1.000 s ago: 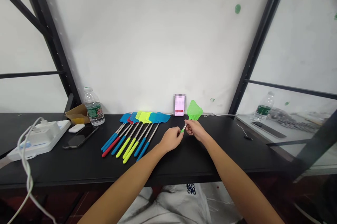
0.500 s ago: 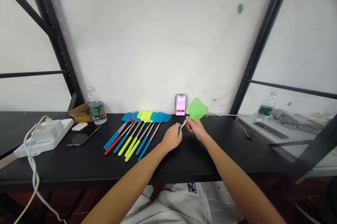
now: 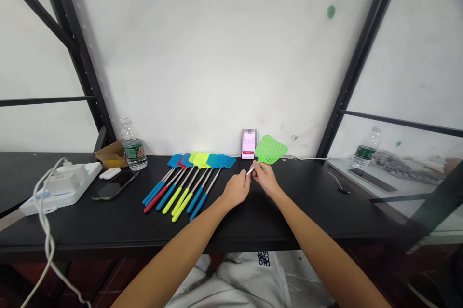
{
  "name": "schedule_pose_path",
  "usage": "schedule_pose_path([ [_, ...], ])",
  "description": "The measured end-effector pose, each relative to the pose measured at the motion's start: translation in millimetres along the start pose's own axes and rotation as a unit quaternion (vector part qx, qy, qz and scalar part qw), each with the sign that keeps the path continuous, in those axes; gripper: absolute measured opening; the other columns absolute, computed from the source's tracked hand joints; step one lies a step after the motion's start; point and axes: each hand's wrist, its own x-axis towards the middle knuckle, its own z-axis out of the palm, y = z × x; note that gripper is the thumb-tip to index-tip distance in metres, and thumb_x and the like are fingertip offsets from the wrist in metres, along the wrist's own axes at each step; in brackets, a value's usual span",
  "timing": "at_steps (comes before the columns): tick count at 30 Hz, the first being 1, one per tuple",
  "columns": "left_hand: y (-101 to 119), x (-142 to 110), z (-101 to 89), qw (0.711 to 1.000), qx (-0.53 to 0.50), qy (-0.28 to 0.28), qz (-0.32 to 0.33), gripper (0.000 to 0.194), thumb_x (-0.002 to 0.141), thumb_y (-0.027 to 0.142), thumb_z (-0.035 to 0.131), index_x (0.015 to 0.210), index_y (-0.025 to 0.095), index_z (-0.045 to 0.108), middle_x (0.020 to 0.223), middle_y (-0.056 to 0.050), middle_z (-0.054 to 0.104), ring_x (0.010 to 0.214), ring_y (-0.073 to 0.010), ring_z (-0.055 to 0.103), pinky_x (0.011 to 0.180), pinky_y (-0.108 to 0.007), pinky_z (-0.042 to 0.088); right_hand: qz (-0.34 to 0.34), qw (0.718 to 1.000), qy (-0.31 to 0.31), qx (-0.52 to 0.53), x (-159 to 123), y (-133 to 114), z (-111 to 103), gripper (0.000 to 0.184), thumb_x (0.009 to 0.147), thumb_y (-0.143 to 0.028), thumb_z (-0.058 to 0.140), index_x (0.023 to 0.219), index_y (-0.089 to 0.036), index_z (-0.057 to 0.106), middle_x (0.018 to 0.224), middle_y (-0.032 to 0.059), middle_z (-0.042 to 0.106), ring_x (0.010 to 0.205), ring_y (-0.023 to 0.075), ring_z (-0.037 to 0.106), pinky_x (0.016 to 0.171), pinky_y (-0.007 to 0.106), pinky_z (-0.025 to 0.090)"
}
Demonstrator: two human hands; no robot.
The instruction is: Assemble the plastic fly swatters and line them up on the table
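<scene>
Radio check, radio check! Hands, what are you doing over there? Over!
Left hand closed on the lower end, right hand pinching the metal shaft of the green fly swatter. Mesh head raised. Pink-screened phone close beside the head.

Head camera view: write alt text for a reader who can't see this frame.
The left hand and right hand hold a green mesh fly swatter by its metal shaft over a black table, beside a row of blue, yellow and red fly swatters.

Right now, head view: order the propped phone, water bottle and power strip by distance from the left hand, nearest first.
1. Propped phone: just ahead of the left hand, against the wall.
2. Water bottle: well to the left, at the wall.
3. White power strip: farthest, at the table's left end.
</scene>
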Motion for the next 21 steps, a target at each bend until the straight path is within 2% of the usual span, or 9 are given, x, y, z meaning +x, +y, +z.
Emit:
schedule_pose_path([
  [5, 1.3, -0.5, 0.4, 1.000, -0.009, -0.010, 0.010, 0.031, 0.100, 0.037, 0.025, 0.093, 0.020, 0.050, 0.084, -0.008, 0.067, 0.077, -0.0223, 0.065, 0.065, -0.029, 0.039, -0.009, 0.999, 0.034, 0.020, -1.0, -2.5, 1.8, 0.042, 0.080, -0.057, 0.061, 0.064, -0.018, 0.060, 0.051, -0.0013, 0.051, 0.045, 0.0103, 0.044, 0.044, 0.023, 0.034],
  [8, 3.3, -0.4, 2.6, 1.000, -0.011, -0.014, 0.011, 0.032, 0.100, 0.038, 0.024, 0.095, 0.020, 0.050, 0.085, -0.008, 0.067, 0.076, -0.0219, 0.065, 0.065, -0.029, 0.040, 0.017, 0.992, 0.066, 0.109, -1.4, -11.5, 4.9, 0.039, 0.082, -0.052, 0.061, 0.066, -0.017, 0.061, 0.063, 0.0030, 0.061, 0.057, 0.0134, 0.055, 0.054, 0.025, 0.044],
  [10, 5.3, 0.5, 5.2, 1.000, -0.009, -0.012, 0.005, 0.033, 0.100, 0.037, 0.023, 0.098, 0.019, 0.050, 0.087, -0.010, 0.067, 0.078, -0.0232, 0.066, 0.066, -0.030, 0.042, 0.079, 0.970, 0.083, 0.213, -1.5, -20.5, 7.4, 0.037, 0.087, -0.049, 0.056, 0.070, -0.017, 0.060, 0.070, 0.0048, 0.063, 0.061, 0.0147, 0.058, 0.059, 0.028, 0.048],
  [12, 8.0, 1.3, 8.2, 1.000, -0.007, -0.011, 0.000, 0.034, 0.100, 0.037, 0.022, 0.101, 0.018, 0.050, 0.090, -0.012, 0.067, 0.081, -0.0253, 0.066, 0.068, -0.032, 0.043, 0.142, 0.936, 0.089, 0.311, -1.6, -29.1, 9.8, 0.036, 0.093, -0.046, 0.048, 0.072, -0.018, 0.056, 0.065, 0.0028, 0.058, 0.056, 0.0138, 0.056, 0.057, 0.029, 0.049],
  [15, 13.4, 0.9, 12.3, 1.000, -0.005, -0.014, 0.004, 0.035, 0.099, 0.037, 0.021, 0.103, 0.016, 0.050, 0.092, -0.015, 0.067, 0.083, -0.0278, 0.066, 0.071, -0.036, 0.045, 0.163, 0.900, 0.095, 0.393, -1.8, -37.3, 12.7, 0.039, 0.096, -0.045, 0.041, 0.068, -0.020, 0.047, 0.051, -0.0054, 0.039, 0.042, 0.0092, 0.040, 0.046, 0.025, 0.042],
  [18, 20.0, -2.2, 15.7, 1.000, -0.009, -0.024, 0.016, 0.035, 0.099, 0.035, 0.022, 0.102, 0.016, 0.051, 0.092, -0.015, 0.067, 0.083, -0.0277, 0.066, 0.072, -0.036, 0.046, 0.142, 0.899, 0.137, 0.390, -2.6, -39.7, 14.7, 0.046, 0.094, -0.051, 0.043, 0.061, -0.021, 0.033, 0.046, -0.0097, 0.021, 0.036, 0.0067, 0.020, 0.035, 0.022, 0.026],
  [21, 26.6, -5.6, 18.5, 0.999, -0.021, -0.036, 0.030, 0.034, 0.099, 0.033, 0.021, 0.101, 0.015, 0.051, 0.091, -0.015, 0.068, 0.080, -0.0266, 0.066, 0.071, -0.036, 0.047, 0.131, 0.905, 0.193, 0.357, -3.6, -40.8, 15.3, 0.052, 0.091, -0.057, 0.046, 0.060, -0.022, 0.024, 0.045, -0.0105, 0.016, 0.036, 0.0063, 0.012, 0.032, 0.022, 0.016],
])
